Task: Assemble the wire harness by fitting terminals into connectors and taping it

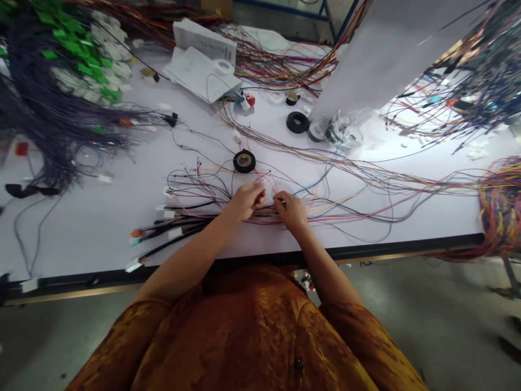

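My left hand [248,201] is closed in a pinch above a bundle of thin wires [264,213]; what its fingers hold is too small to tell. Close by on the right, my right hand [291,210] is pinched too, with a small dark bit showing at its fingertips that I cannot make out. The wires run under both hands and fan out to the right. Black-sleeved cable branches [179,227] with white connectors stretch left from the bundle. Just beyond my left hand lies a roll of black tape [244,161].
Purple wires with green and white connectors [77,60] are heaped at the left. Papers [203,70] lie at the back. More tape rolls [297,123] and a clear plastic bag [344,130] sit behind the bundle. Colourful wires [502,206] hang over the right end of the table.
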The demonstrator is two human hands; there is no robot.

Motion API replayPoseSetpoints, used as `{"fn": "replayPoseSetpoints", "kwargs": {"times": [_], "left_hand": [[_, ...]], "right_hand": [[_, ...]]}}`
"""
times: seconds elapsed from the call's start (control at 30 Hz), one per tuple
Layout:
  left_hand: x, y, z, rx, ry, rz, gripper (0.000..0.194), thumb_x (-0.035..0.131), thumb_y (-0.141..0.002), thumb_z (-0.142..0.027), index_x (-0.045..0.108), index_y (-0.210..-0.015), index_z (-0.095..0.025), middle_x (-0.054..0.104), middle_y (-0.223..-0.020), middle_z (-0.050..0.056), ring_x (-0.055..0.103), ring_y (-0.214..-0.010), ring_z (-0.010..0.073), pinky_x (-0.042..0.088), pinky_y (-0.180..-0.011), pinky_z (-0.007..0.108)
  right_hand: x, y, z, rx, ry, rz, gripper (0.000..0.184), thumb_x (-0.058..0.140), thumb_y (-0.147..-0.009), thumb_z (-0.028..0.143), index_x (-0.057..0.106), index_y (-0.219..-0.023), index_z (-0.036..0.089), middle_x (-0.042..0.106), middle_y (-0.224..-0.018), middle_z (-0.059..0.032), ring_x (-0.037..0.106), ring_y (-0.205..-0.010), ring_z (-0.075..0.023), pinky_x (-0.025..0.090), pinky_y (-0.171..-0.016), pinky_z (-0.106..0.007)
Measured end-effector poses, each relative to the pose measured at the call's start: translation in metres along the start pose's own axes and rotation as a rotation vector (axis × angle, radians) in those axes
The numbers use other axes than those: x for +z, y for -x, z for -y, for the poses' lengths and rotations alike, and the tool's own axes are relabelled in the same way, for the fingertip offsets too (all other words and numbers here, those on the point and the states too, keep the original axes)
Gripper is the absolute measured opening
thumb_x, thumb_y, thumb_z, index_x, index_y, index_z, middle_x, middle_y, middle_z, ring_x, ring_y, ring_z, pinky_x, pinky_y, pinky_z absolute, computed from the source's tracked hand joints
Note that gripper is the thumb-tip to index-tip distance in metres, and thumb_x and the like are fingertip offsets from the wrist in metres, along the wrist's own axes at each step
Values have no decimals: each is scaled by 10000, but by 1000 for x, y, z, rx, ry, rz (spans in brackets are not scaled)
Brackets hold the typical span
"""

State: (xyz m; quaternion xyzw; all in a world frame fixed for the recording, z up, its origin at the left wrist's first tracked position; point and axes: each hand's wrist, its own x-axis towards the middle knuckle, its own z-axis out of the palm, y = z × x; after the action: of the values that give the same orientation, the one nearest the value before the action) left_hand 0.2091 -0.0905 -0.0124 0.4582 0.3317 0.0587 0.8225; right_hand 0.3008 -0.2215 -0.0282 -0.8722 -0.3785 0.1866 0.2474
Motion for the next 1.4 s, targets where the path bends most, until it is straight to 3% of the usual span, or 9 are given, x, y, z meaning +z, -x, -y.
{"fn": "replayPoseSetpoints", "kwargs": {"times": [0.17,0.27,0.4,0.67,0.8,1.0,1.17,1.33,1.4], "left_hand": [[-1,39,-4,256,-903,291,224,571,-878,-255,619,-678,-166,620,-630,25,574,-629,143,412,-619,251],[-3,57,-16,401,-793,518,238,556,-913,-338,712,-979,-170,729,-871,74,669,-870,194,479,-813,301],[-10,61,-28,347,-563,388,510,274,-1024,-420,533,-1344,-120,697,-666,30,664,-672,156,502,-751,290],[0,76,-8,327,-1607,461,325,404,-949,-161,696,-1091,-146,745,-981,135,690,-912,250,477,-794,351],[3,91,1,585,-1367,696,352,435,-958,-170,658,-1224,-226,734,-1092,92,650,-1074,227,441,-945,361],[-12,103,15,307,-1289,554,344,432,-968,-190,666,-1220,-185,727,-781,53,680,-821,194,484,-820,310],[-27,119,12,569,-1084,873,292,520,-911,-144,738,-1082,-238,715,-1140,97,604,-1136,239,428,-1011,386],[-56,142,11,138,-689,618,513,333,-1032,-352,360,-1526,-218,762,-942,84,695,-922,196,526,-872,359],[-59,151,14,159,-754,553,448,358,-1022,-376,531,-1420,-264,762,-1005,82,689,-977,209,516,-921,381]], "right_hand": [[-2,-2,5,34,94,36,211,510,-945,281,701,-1019,230,742,-1021,-46,661,-943,-211,439,-769,-289],[0,-2,8,59,141,58,246,491,-963,308,712,-1046,239,738,-1074,-55,661,-970,-217,451,-779,-296],[-1,1,12,59,166,32,283,468,-971,317,713,-1092,241,729,-1118,-64,660,-991,-226,466,-784,-303],[-14,-36,5,-33,-18,214,538,630,-871,297,566,-1394,188,708,-738,-25,647,-713,-189,485,-680,-277],[-9,-66,-1,177,-351,244,584,502,-955,354,412,-1489,135,594,-534,36,435,-358,-115,398,-416,-235],[-7,-68,-2,265,-578,217,646,511,-952,457,343,-1493,147,665,-645,-5,469,-322,-108,336,-315,-205],[-13,-61,2,374,-741,182,527,439,-982,503,404,-1400,185,749,-873,-83,533,-382,-100,403,-364,-207],[-11,-58,8,396,-712,155,443,306,-1030,406,414,-1399,185,754,-901,-83,579,-420,-117,424,-394,-218],[-9,-59,10,409,-683,127,433,281,-1035,360,419,-1402,176,749,-879,-74,568,-405,-117,416,-388,-223]]}}
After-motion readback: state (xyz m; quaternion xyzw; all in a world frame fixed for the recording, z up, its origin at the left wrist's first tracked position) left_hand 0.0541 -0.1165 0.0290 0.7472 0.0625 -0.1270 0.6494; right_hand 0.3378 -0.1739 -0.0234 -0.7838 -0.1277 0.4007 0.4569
